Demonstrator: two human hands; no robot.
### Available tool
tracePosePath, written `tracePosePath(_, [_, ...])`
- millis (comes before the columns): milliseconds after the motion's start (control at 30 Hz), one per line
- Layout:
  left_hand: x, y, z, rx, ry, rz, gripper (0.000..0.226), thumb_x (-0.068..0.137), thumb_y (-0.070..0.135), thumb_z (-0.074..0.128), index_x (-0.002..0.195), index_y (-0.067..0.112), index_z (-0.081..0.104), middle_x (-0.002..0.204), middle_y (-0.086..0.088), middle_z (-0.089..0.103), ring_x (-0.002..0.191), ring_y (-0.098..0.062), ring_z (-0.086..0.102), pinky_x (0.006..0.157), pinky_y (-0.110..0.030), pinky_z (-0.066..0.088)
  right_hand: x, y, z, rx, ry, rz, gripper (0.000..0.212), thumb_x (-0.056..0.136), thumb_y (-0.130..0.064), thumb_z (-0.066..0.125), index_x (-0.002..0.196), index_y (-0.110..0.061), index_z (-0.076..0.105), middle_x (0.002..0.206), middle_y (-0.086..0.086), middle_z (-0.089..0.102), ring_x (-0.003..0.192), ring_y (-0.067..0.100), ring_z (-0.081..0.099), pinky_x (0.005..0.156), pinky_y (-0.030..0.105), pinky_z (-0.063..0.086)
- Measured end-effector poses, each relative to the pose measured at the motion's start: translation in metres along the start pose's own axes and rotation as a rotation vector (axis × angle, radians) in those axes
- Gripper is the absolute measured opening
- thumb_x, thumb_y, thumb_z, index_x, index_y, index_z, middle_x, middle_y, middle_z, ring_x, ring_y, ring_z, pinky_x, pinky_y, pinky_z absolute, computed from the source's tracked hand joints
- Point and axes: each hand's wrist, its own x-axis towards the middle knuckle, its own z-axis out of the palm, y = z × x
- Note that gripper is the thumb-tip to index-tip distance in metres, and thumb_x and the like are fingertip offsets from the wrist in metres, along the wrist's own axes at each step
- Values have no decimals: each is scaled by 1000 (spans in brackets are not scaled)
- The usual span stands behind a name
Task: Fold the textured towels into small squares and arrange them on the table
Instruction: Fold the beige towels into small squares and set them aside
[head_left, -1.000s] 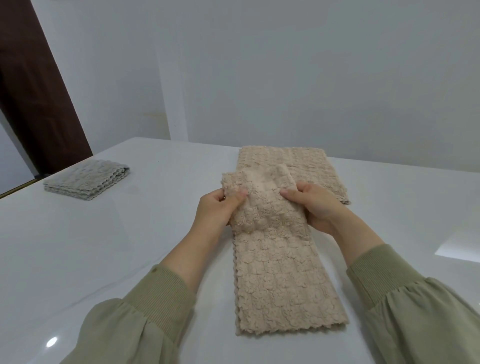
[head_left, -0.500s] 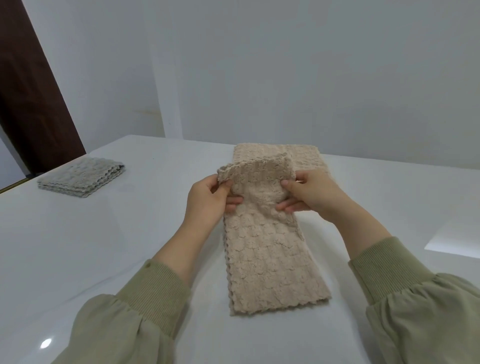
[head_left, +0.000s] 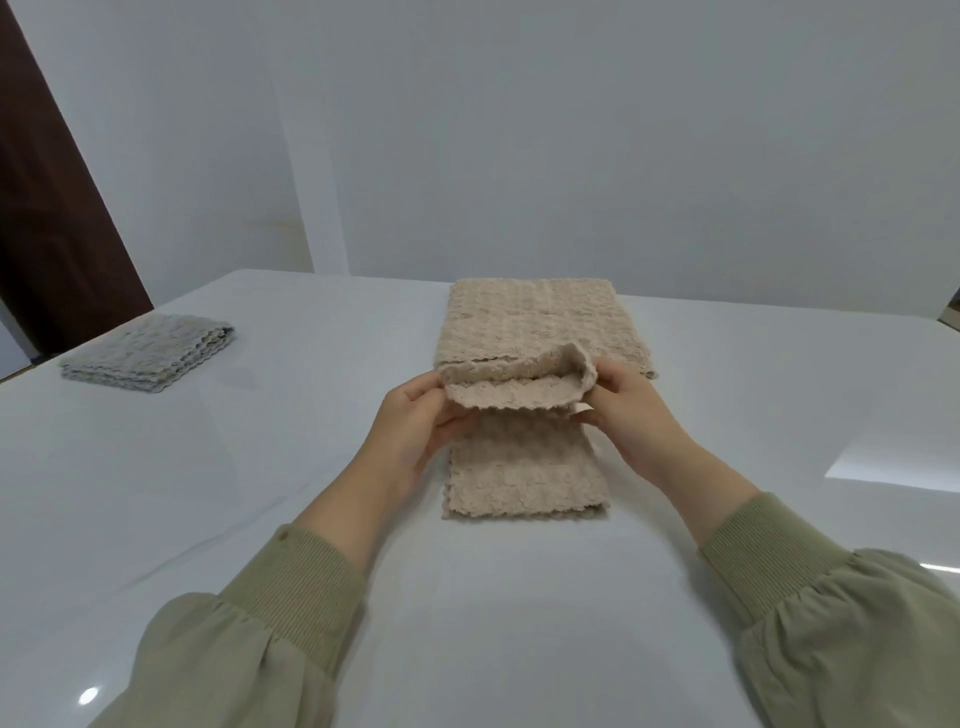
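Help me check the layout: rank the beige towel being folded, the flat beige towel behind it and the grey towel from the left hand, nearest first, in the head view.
1. Beige towel being folded: held by the left hand.
2. Flat beige towel: just behind.
3. Grey towel: far left.

Towel (head_left: 524, 467) between left hand (head_left: 415, 431), right hand (head_left: 634, 415)

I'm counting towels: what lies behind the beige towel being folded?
A second beige towel lies flat on the white table. The raised fold of the held towel and the right hand cover its near edge, so contact there cannot be seen.
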Motion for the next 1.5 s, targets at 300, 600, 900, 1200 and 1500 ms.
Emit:
tracePosePath(300, [-12, -13, -1, 178, 60, -91, 20, 84, -3, 61, 97, 11, 68, 88, -3, 66, 64, -10, 57, 58, -20, 45, -31, 2, 0, 329, 113, 212, 9, 85, -20, 59, 89, -14, 64, 87, 3, 63, 68, 21, 56, 59, 31, 46])
tracePosePath(600, [-20, -5, -5, 305, -70, -90, 40, 79, -13, 63, 96, 22, 67, 115, 3, 64, 69, -1, 63, 58, -13, 48, -48, 13, 10, -173, 237, 39, 31, 79, 2, 49, 92, -23, 64, 56, 6, 50, 45, 15, 38, 46, 22, 31])
tracePosePath(900, [-18, -10, -9, 1095, -92, 213, 25, 80, 20, 70, 100, 35, 69, 123, 18, 51, 109, -2, 45, 90, -16, 32, -47, 23, 13, -639, 173, -220, 22, 82, -2, 52, 86, -18, 66, 105, -6, 54, 68, 1, 50, 68, 9, 37])
tracePosePath(1200, [-23, -10, -7, 1294, -362, 536, 27, 69, 40, 78, 92, 28, 69, 88, 18, 52, 88, 1, 41, 77, -9, 32, -56, 21, 16, -824, 48, -574, 22, 78, -31, 60, 87, -13, 67, 97, 2, 56, 92, 19, 49, 83, 23, 35])
tracePosePath(1500, [-28, -10, -3, 1179, -292, 631, 2, 70, 20, 65, 70, 21, 66, 70, 13, 60, 71, -3, 54, 63, -13, 41, -60, 25, 16, -910, -34, -596, 13, 67, -18, 59, 80, -14, 60, 79, -1, 57, 76, 22, 51, 68, 35, 45])
